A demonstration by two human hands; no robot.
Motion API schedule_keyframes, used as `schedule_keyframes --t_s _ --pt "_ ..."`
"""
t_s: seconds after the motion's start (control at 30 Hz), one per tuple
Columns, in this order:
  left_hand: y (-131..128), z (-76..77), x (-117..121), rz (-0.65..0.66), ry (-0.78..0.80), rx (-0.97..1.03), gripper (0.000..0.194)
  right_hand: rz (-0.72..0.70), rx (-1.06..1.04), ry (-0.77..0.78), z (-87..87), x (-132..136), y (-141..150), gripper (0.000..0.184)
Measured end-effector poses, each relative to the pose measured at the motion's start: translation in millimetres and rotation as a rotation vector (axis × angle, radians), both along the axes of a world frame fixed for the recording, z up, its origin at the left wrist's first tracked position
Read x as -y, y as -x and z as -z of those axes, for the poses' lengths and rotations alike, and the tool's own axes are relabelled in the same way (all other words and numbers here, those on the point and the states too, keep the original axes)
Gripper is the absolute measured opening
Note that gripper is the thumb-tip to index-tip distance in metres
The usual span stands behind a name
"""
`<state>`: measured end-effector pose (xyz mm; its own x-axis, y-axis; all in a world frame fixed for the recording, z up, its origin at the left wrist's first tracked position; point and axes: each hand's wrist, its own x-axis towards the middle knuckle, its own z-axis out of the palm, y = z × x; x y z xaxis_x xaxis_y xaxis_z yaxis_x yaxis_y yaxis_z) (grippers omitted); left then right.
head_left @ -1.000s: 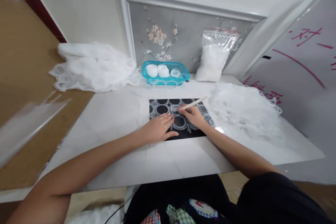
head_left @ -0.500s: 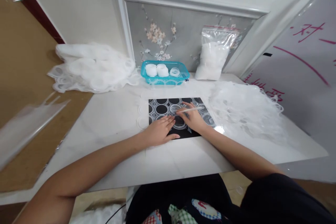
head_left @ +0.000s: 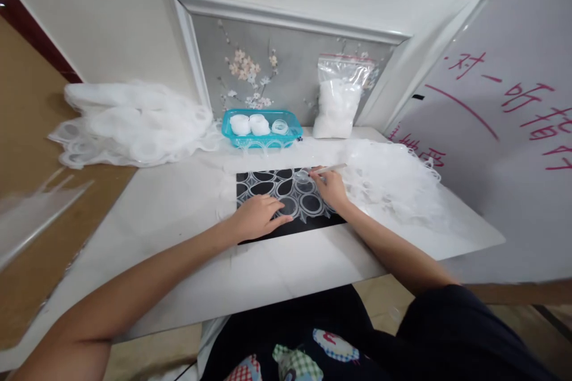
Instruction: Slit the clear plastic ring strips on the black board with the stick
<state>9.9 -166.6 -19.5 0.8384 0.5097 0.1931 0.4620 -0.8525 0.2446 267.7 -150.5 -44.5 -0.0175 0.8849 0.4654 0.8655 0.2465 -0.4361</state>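
A black mat (head_left: pixel 257 237) lies on the white table with a translucent sheet of ring outlines (head_left: pixel 286 205) over it. The sheet looks buckled, its rings uneven. My left hand (head_left: pixel 257 217) rests on the sheet's near left part, fingers stretched and thumb apart, gripping nothing. Toward the far right edge of the mat, my right hand (head_left: pixel 329 187) is closed round a slim whitish stick-like tool (head_left: pixel 333 168), its tip pointing left. A clear ring (head_left: pixel 302 176) is by that tip; whether they touch I cannot tell.
Behind the mat stands a blue tray (head_left: pixel 263 141) with stacks of white rings (head_left: pixel 259 125). A zip bag of white material (head_left: pixel 337 107) leans on the wall panel. Piles of ring-holed sheets lie left (head_left: pixel 138 125) and right (head_left: pixel 388 178). A whiteboard (head_left: pixel 491 190) borders the right side.
The view has swung right, shifting everything left in it. My right hand has moved away from my left, toward the mat's far edge. The sheet, flat before, is now buckled.
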Motion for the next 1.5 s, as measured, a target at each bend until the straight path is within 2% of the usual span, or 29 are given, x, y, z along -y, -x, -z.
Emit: schedule_keyframes --t_s 0.1,0.17,0.2,0.3,0.33,0.4,0.43,0.47,0.57,0.7,0.87,1.07,1.3,1.5 --pt "-14 -3.4 -9 -0.018 -0.086 -0.034 0.036 -0.121 -0.311 0.063 10.0 7 6 0.033" --pt "-27 -5.2 -20 -0.107 -0.115 -0.018 0.029 -0.190 -0.418 0.053 7.6 7 12 0.033" --pt "-35 -5.7 -27 -0.170 -0.115 0.011 0.032 -0.211 -0.454 0.038 4.7 7 15 0.033" --pt "-59 -4.1 -49 -0.286 -0.012 0.148 0.064 -0.227 -0.544 -0.007 -4.1 9 19 0.034" --pt "-65 -2.2 -56 -0.287 0.039 0.179 0.062 -0.229 -0.575 -0.009 -5.8 10 20 0.034" --pt "-71 3.0 -67 -0.273 0.126 0.221 0.035 -0.236 -0.641 0.016 -6.3 13 20 0.036" --pt "-72 5.9 -72 -0.272 0.154 0.239 0.021 -0.242 -0.678 0.042 -5.4 14 19 0.036" --pt "-71 8.7 -76 -0.275 0.178 0.258 0.015 -0.246 -0.715 0.075 -3.9 14 19 0.037" --pt "-61 14.9 -84 -0.301 0.272 0.350 0.020 -0.261 -0.808 0.165 2.3 13 20 0.039" --pt "-50 17.4 -90 -0.334 0.412 0.471 0.022 -0.363 -0.894 0.218 9.8 7 22 0.036" --pt "-52 20.7 -96 -0.406 0.563 0.610 0.022 -0.455 -0.764 0.337 13.1 0 19 0.038" --pt "-53 28.2 -103 -0.487 0.737 0.742 0.026 -0.443 -0.599 0.337 15.4 -3 17 0.034" --pt "-54 29.2 -104 -0.523 0.875 0.858 0.029 -0.386 -0.575 0.325 15.0 -1 17 0.018" --pt "-56 27.2 -102 -0.548 0.921 0.938 0.030 -0.378 -0.583 0.340 14.3 0 16 0.017"
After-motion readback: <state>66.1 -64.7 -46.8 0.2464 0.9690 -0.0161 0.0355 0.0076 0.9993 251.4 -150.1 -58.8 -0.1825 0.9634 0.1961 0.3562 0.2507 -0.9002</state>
